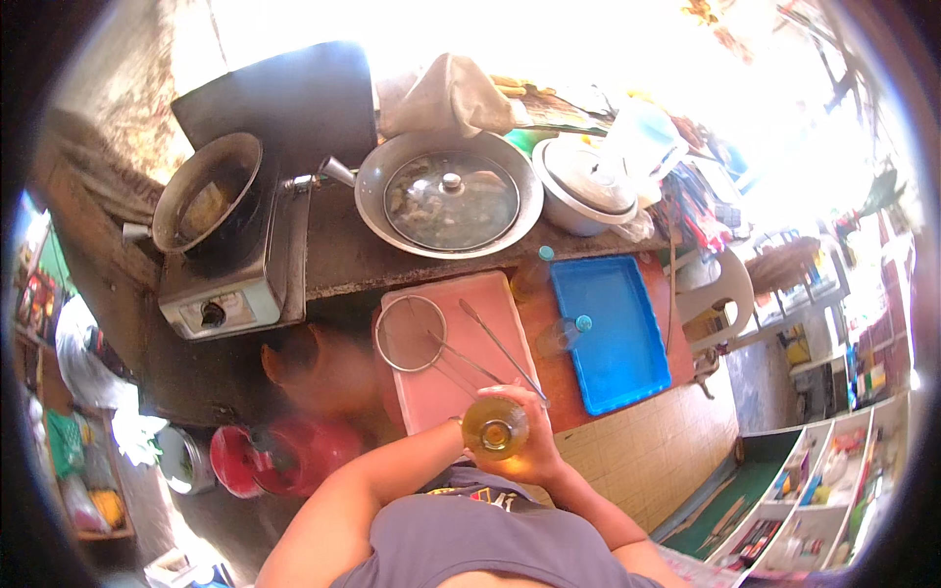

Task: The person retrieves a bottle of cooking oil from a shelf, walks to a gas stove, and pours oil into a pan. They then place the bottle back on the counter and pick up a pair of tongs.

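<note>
My right hand (540, 441) is wrapped around a glass bottle (494, 428) of golden liquid, seen end-on close to my chest. My left forearm (412, 459) reaches in to the bottle's other side, its hand mostly hidden there, so I cannot tell its grip. Just beyond lies a pink tray (434, 400). On it rest a round wire-mesh strainer (412, 333) and a pair of long metal tongs (494, 339), whose near ends come close to my right hand. Two bottles with blue-green caps stand beside a blue tray (621, 331): one amber bottle (528, 281) and one clear bottle (559, 336).
A wok (253, 173) with some liquid sits on a gas stove (220, 312) at the left. Food shows through the glass lid (450, 198) inside a larger metal pan (526, 213). Right of it is a lidded pot (584, 184). Red basins (309, 456) stand low at left.
</note>
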A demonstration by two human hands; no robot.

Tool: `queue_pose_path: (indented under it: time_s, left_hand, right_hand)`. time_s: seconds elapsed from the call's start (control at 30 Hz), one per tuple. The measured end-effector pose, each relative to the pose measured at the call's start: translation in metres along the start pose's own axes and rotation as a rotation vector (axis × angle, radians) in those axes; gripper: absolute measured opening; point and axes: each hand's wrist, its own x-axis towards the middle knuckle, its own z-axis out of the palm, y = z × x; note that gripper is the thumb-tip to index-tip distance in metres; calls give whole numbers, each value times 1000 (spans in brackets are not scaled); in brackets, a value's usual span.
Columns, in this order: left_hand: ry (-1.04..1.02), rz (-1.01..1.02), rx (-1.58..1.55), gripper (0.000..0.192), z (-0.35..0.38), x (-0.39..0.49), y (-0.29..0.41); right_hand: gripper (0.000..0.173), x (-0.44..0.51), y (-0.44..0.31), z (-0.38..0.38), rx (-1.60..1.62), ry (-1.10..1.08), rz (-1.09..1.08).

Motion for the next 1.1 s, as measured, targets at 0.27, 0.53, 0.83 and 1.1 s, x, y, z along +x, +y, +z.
queue_pose_path:
  time_s: [0.27,0.53,0.83,1.1]
  left_hand:
    - [183,59,177,35,-10,49,-19]
    - [437,71,256,59,14,-45,13]
    - [185,121,-45,66,9,-93,26]
    - [504,0,742,33,15,-132,36]
  right_hand:
    - [78,-12,21,-35,-18,120,96]
    - [83,-13,23,-50,-67,80,151]
    - [79,-4,24,-36,13,78,220]
    - [78,0,24,-17,-101,71,172]
